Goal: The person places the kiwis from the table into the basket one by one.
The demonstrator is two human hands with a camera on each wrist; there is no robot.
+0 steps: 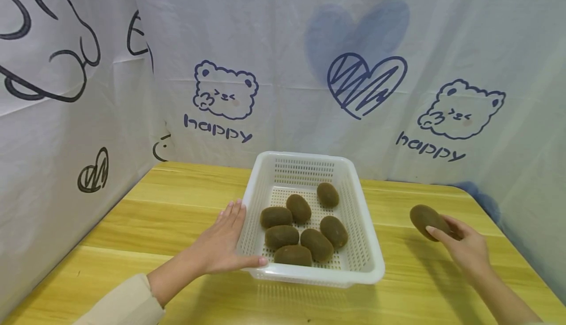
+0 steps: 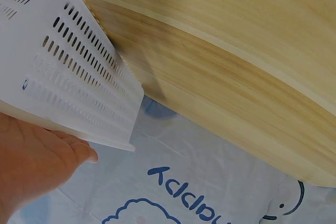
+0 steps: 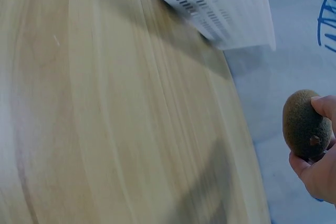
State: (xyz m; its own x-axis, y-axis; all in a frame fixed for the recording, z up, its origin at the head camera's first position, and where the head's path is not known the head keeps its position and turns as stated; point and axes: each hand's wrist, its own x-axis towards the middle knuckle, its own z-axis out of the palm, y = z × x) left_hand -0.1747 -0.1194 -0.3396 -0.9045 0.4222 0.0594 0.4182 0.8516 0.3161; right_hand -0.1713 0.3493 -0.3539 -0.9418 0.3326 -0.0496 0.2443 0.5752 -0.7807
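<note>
Head view counts seven kiwis inside the white basket (image 1: 360, 226) at the tabletop's (image 1: 132, 226) middle. An eighth kiwi (image 1: 426, 221) sits pinched in the right hand's (image 1: 466, 249) grip near the right edge. Left hand (image 1: 221, 244) lies flat-fingered against the basket's left wall.

A pale wooden surface (image 1: 132, 236) with long yellowish grain bands carries the scene, its far and side edges meeting a white printed cloth backdrop (image 1: 283, 94). Directly on it stands one white perforated plastic basket (image 1: 364, 246), set near the middle, long side running away from the viewer. Seven brown kiwis (image 1: 283, 236) lie inside the basket, not on the wood itself. The left wrist view shows the basket's slotted wall above the wood.
</note>
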